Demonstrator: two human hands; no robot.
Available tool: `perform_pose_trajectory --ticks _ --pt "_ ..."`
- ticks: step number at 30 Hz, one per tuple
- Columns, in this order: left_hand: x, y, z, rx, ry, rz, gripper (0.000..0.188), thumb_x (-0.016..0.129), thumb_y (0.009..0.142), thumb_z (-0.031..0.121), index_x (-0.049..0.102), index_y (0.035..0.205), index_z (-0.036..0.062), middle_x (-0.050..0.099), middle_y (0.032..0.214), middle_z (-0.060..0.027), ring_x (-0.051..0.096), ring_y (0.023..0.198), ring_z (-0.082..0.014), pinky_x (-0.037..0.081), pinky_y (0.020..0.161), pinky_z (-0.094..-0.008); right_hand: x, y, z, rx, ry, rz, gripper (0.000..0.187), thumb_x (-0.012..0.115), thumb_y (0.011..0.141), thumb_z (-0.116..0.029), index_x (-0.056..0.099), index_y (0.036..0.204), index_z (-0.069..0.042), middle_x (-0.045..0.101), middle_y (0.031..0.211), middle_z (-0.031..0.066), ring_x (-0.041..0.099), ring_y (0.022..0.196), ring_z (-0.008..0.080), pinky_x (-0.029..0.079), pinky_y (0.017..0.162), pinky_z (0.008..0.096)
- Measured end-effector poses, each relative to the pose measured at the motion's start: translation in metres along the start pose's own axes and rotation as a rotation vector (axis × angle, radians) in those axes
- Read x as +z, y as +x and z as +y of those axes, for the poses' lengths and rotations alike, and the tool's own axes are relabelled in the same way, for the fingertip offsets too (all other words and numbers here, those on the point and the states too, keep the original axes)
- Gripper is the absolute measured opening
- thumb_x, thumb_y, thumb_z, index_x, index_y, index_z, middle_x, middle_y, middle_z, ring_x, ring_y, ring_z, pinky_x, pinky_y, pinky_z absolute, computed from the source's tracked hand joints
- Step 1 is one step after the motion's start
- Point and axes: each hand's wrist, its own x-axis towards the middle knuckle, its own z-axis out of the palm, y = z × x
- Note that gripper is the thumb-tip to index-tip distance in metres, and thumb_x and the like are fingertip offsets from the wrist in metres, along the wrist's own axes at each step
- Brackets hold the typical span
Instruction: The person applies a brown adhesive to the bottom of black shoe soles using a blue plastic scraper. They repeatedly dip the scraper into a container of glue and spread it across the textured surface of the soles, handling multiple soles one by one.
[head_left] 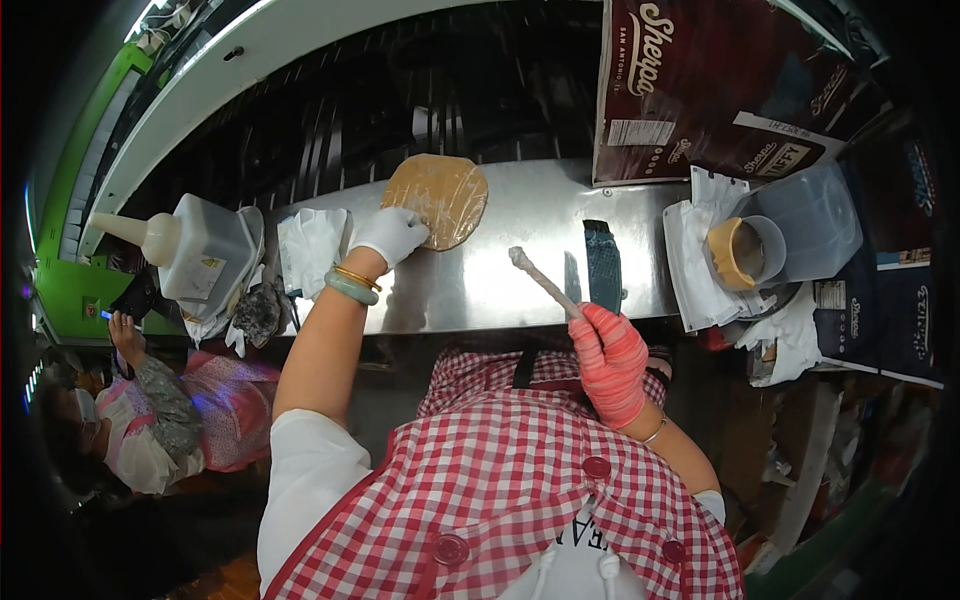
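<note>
My left hand (391,234), in a white glove, rests its fingers on the near left edge of a round tan flatbread (438,198) that lies on the steel counter (520,270) beside a dark griddle. My right hand (610,362), in a pink knitted glove, grips a thin pale stick (541,281) that points up and left over the counter, its tip short of the flatbread. Two bangles, one green and one gold, circle my left wrist.
A squeeze bottle and a clear tub (205,252) stand at the counter's left with white cloths (312,248). At the right, a plastic cup of tan batter (745,252) sits in a clear container. A dark flat tool (602,264) lies on the steel. Another person (150,420) sits at lower left.
</note>
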Motion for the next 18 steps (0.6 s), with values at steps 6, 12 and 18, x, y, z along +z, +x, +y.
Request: perform_pose_trajectory --ticks 6,12,18 --pt "-0.006 -0.005 -0.008 -0.063 0.109 0.174 0.032 0.07 0.074 0.029 0.063 0.073 -0.0014 0.063 0.068 -0.0117 0.056 0.06 -0.0208 0.044 0.058 -0.0325 -0.001 -0.003 0.009 -0.071 0.014 0.062 0.018 0.068 0.081 -0.009 0.063 0.098 -0.003 0.061 0.075 0.0143 0.06 0.064 0.0274 0.048 0.057 0.0335" --pt "0.008 -0.018 -0.021 -0.034 -0.555 0.229 0.022 0.069 0.077 0.021 0.063 0.076 -0.0005 0.059 0.067 -0.002 0.049 0.063 -0.0087 0.042 0.062 -0.0258 -0.013 -0.002 0.006 -0.097 -0.013 0.064 0.019 0.068 0.081 -0.009 0.063 0.098 -0.003 0.062 0.077 0.0143 0.061 0.065 0.0278 0.048 0.057 0.0339" --pt "0.016 -0.063 0.047 0.17 -0.922 0.197 0.022 0.056 0.087 0.011 0.064 0.104 0.0004 0.063 0.086 -0.0027 0.054 0.076 -0.0088 0.045 0.072 -0.0229 -0.027 0.001 0.002 -0.106 -0.138 0.139 0.022 0.067 0.081 -0.012 0.063 0.101 -0.005 0.062 0.08 0.0158 0.061 0.068 0.031 0.049 0.058 0.0355"
